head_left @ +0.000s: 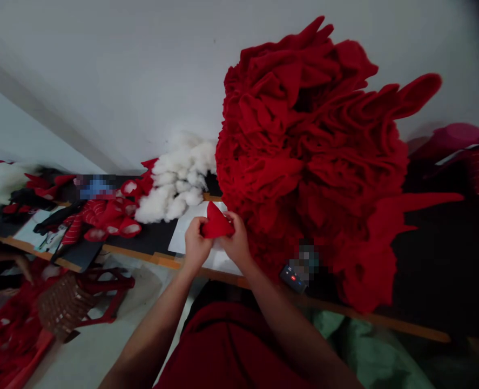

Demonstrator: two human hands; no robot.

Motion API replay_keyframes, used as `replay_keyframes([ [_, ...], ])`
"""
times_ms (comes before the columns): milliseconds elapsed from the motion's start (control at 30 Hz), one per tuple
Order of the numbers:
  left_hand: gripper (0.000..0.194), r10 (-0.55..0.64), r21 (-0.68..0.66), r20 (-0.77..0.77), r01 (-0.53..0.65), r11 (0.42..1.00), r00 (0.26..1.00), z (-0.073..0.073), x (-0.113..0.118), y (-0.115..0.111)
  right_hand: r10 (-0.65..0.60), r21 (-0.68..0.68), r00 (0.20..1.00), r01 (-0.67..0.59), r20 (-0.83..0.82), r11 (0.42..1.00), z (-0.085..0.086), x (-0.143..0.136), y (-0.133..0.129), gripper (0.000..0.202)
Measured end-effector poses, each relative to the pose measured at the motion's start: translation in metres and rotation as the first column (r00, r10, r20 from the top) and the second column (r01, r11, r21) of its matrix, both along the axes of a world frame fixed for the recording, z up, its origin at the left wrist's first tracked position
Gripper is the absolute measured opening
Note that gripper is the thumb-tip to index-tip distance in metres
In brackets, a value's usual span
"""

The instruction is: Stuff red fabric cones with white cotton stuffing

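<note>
Between my two hands is a small red fabric piece (216, 222) with a pointed top, held above a white sheet (179, 239) on the table. My left hand (197, 240) grips its left side, fingers closed. On the right edge, my right hand (236, 237) is closed on the same piece. Whether anything is inside the piece is hidden. Just right of my hands rises a tall heap of red fabric pieces (304, 146). White fluffy stuffing (178, 175) lies piled behind and to the left of my hands.
Red pieces with white-filled openings (117, 224) lie left on the dark table. A phone (294, 278) rests by the heap near the table's wooden edge. At lower left are a stool (105, 292) and a person's hand (24, 267). Green cloth (369, 346) hangs below right.
</note>
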State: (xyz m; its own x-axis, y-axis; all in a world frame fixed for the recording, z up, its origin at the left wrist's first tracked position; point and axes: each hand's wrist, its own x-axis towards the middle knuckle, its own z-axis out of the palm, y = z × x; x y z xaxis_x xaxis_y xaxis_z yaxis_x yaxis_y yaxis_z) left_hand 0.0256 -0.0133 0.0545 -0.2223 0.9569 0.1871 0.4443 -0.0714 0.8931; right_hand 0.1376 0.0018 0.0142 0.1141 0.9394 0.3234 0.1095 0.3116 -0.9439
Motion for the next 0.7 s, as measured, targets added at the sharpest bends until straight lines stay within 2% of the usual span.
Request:
replay_keyframes([
  [67,0.022,0.073,0.115,-0.107,-0.061,0.991,0.992,-0.005,0.001,0.000,-0.012,-0.010,0.998,0.013,0.060,1.000,0.001,-0.001,0.000,0.033],
  [133,0.022,0.101,0.136,-0.094,-0.088,0.987,0.990,-0.005,0.000,0.001,-0.071,0.004,0.995,0.071,0.063,0.997,0.000,0.000,0.001,0.031],
  [200,0.027,0.039,0.046,0.038,-0.041,0.998,0.998,-0.001,-0.001,0.000,-0.119,0.010,0.993,0.119,0.007,0.993,-0.003,0.002,0.002,0.034],
  [300,0.046,-0.100,-0.103,0.299,0.136,0.985,0.949,0.004,-0.001,-0.003,-0.088,0.021,0.993,0.090,-0.080,0.996,-0.004,0.003,0.003,0.038],
  [367,0.047,-0.097,-0.094,0.331,0.135,0.986,0.939,0.004,-0.001,-0.006,-0.040,0.036,0.995,0.043,-0.089,0.998,-0.003,0.001,0.000,0.040],
  [433,0.041,-0.030,-0.027,0.240,0.037,0.999,0.970,0.000,0.000,-0.008,0.025,0.051,0.999,-0.023,-0.045,0.998,0.001,-0.001,-0.005,0.046],
  [500,0.038,0.031,0.047,0.079,-0.035,0.998,0.996,-0.005,0.000,-0.007,0.057,0.043,0.998,-0.057,0.004,0.997,0.002,-0.004,-0.009,0.050],
  [600,0.037,0.061,0.136,-0.177,-0.037,0.990,0.982,-0.011,0.000,-0.005,-0.019,0.015,1.000,0.019,0.016,1.000,-0.002,-0.007,-0.009,0.039],
  [700,0.037,0.067,0.169,-0.294,-0.017,0.985,0.953,-0.011,0.000,-0.002,-0.106,-0.024,0.994,0.106,-0.037,0.994,-0.009,-0.004,0.000,0.034],
])
